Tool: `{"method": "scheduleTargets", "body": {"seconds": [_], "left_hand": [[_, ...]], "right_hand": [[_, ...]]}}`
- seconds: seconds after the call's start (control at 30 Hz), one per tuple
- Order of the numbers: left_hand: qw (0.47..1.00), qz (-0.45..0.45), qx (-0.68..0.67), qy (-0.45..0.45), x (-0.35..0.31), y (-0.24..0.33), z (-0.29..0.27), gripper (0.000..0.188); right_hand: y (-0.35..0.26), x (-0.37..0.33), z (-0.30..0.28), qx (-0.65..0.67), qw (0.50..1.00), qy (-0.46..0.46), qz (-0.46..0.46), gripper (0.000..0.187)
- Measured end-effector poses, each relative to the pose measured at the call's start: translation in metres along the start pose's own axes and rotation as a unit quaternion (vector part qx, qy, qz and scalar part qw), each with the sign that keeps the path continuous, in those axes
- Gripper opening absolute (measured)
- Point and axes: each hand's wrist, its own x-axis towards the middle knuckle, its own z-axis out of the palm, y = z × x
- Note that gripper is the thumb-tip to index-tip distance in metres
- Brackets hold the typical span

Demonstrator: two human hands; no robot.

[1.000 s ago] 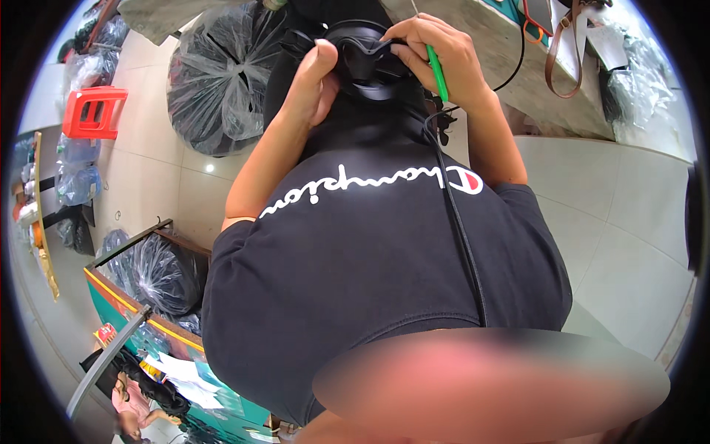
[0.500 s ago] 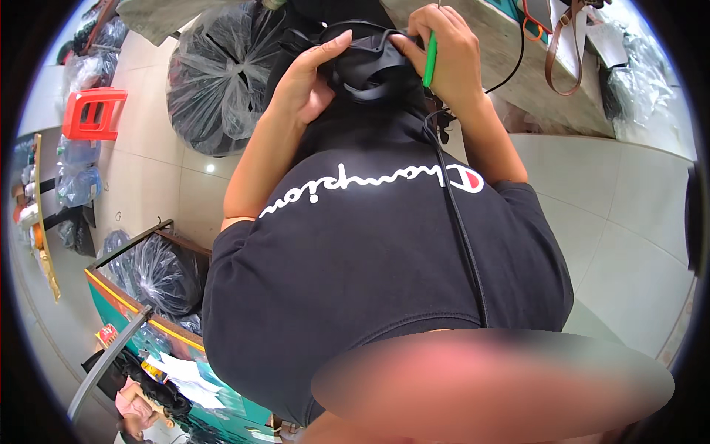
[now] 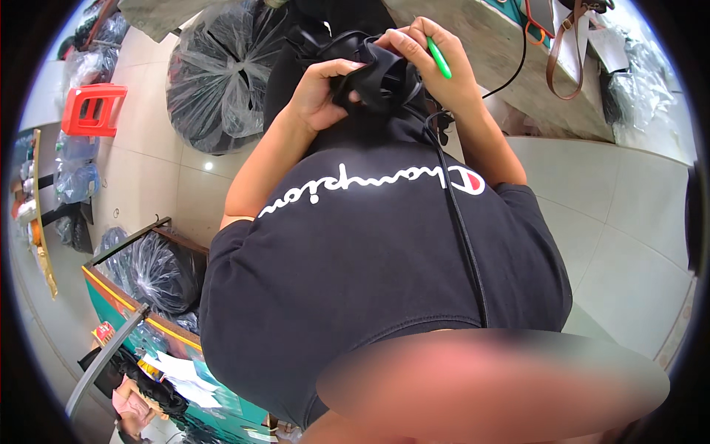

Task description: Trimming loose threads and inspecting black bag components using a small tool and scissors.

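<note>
A soft, shiny black leather-like piece (image 3: pixel 377 74) with loops and folds lies bunched over my lap, and I cannot make out its exact kind. My left hand (image 3: pixel 323 92) pinches its left side, thumb on top and fingertips partly hidden beneath. At its upper right edge, my right hand (image 3: pixel 433 63) grips the material between thumb and fingers. A slim green-handled tool (image 3: pixel 439 58) is also tucked in that hand, slanting across the fingers; its working end is hidden.
A grey worktop (image 3: pixel 503 66) stands at the right, with a brown strap (image 3: pixel 568 55) over its edge. Large plastic-wrapped bundles (image 3: pixel 222 81) and a red stool (image 3: pixel 94 109) are at the left. A black cable (image 3: pixel 462 244) runs down my shirt. Another person (image 3: pixel 133 403) sits lower left.
Both hands have drawn closer together, folding the black piece between them. The left hand's thumb has come down onto it. The green-handled tool has tilted the other way.
</note>
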Motion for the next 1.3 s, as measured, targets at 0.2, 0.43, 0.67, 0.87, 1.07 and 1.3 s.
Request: {"method": "scheduleTargets", "body": {"seconds": [0.2, 0.43, 0.67, 0.87, 1.07, 1.3], "left_hand": [[0.979, 0.101, 0.134, 0.116, -0.006, -0.005, 0.023, 0.027], [0.970, 0.113, 0.204, 0.065, -0.004, -0.003, 0.019, 0.014], [0.973, 0.137, 0.121, 0.140, 0.003, -0.005, 0.025, 0.021], [0.972, 0.180, 0.014, 0.152, 0.011, -0.006, 0.021, 0.027], [0.971, 0.159, -0.127, 0.126, 0.018, 0.002, -0.008, 0.029], [0.973, 0.127, -0.185, 0.054, 0.008, 0.006, -0.002, 0.033]], "right_hand": [[-0.009, -0.003, -0.004, -0.040, 0.998, -0.047, 0.003, 0.034], [-0.007, -0.002, -0.003, -0.115, 0.989, -0.007, -0.094, 0.039], [-0.026, -0.009, -0.004, -0.086, 0.937, -0.048, -0.336, 0.047], [-0.040, -0.021, 0.013, -0.072, 0.910, -0.184, -0.364, 0.044], [-0.033, -0.024, 0.023, 0.041, 0.921, -0.308, -0.236, 0.049], [-0.048, -0.011, -0.072, -0.375, 0.925, -0.026, -0.060, 0.021]]}}
